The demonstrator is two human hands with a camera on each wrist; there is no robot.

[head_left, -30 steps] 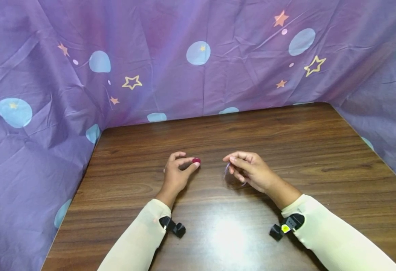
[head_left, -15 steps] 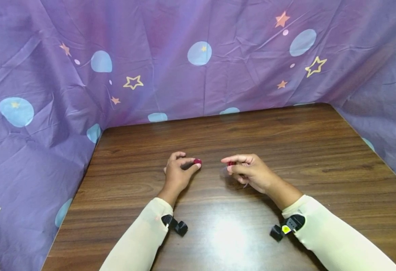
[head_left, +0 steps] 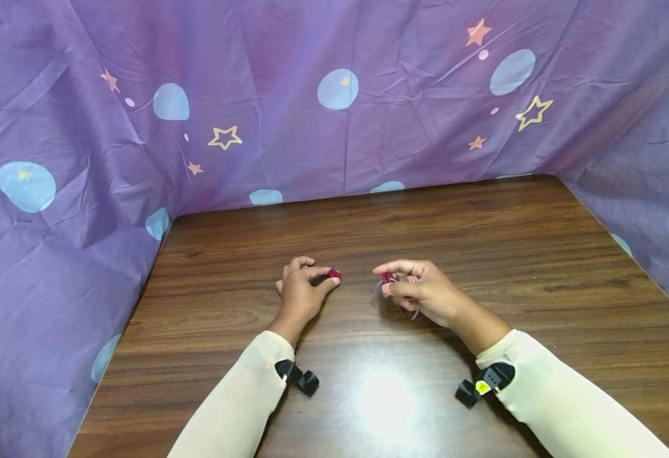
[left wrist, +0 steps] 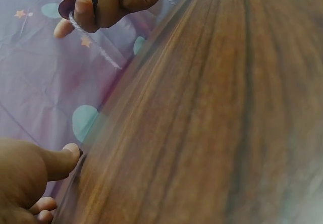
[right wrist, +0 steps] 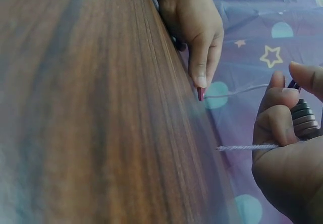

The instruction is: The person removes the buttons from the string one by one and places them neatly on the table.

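My left hand pinches a small dark red disc between thumb and forefinger, low over the wooden table. Seen from the right wrist, that disc is thin and held edge-on. Opposite it, my right hand holds a short stack of discs inside its curled fingers. At its fingertips is another dark red disc, and a pale lilac cord hangs from it. A second length of cord comes out beside the curled fingers. A gap separates the two hands.
The brown wooden table has a bright glare spot near its front. A purple curtain with stars and blue circles borders the back and sides. Each sleeved wrist carries a small black camera.
The right thumb has lowered from the fingertip, and a red disc now shows between thumb and forefinger where only cord showed before. The left hand has shifted very slightly right with its disc.
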